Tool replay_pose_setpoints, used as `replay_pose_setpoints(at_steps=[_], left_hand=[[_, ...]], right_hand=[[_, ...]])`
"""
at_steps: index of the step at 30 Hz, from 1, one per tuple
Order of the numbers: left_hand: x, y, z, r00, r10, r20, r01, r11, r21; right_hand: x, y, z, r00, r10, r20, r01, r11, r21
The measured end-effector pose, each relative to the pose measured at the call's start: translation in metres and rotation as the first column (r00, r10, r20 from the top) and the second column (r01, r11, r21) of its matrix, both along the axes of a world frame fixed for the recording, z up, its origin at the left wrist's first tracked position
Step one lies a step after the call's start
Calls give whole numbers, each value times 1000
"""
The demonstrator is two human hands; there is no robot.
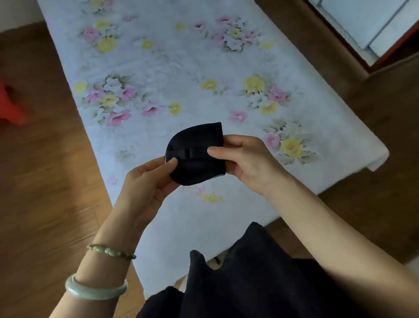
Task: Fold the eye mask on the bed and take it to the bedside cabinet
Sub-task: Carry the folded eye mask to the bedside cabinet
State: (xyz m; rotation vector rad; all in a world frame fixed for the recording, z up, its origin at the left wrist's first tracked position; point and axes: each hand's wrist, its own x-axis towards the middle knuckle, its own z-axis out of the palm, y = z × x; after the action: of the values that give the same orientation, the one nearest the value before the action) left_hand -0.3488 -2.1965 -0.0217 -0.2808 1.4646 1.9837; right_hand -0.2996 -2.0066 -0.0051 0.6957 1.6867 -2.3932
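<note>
Pinching the black eye mask (195, 154) at opposite sides, the left hand (145, 185) and right hand (250, 159) hold it doubled over above the bed (176, 63), near its foot edge, strap facing up, fingers closed on fabric.

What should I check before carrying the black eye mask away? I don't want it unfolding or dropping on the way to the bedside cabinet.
1. Black fabric eye mask folded in half: ok, it shows a half-oval shape.
2. Black elastic strap tucked: ok, it lies flat across the fold, nothing dangling in view.
3. Left hand grip: ok, thumb pinches the left edge.
4. Right hand grip: ok, thumb pinches the right edge.
5. Mask lifted off the white floral bed sheet: ok, held above it.
6. Bedside cabinet location: cannot tell, not identifiable in view.
</note>
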Motion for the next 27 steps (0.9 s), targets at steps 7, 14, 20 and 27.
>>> replay_pose_setpoints(at_steps=[7, 14, 20, 27], left_hand=[[30, 45, 31, 910, -407, -80, 412, 909, 62], [89, 127, 41, 696, -715, -57, 718, 695, 40], [153, 214, 44, 512, -858, -26, 858, 510, 59], [226, 328, 40, 416, -909, 19, 906, 417, 72]], right_hand=[[98, 22, 29, 928, -371, -28, 368, 927, -70], [212, 42, 41, 707, -708, 7, 705, 704, -86], [298, 79, 43, 478, -878, -16, 875, 478, -81], [371, 166, 39, 335, -942, 12, 941, 334, -47]])
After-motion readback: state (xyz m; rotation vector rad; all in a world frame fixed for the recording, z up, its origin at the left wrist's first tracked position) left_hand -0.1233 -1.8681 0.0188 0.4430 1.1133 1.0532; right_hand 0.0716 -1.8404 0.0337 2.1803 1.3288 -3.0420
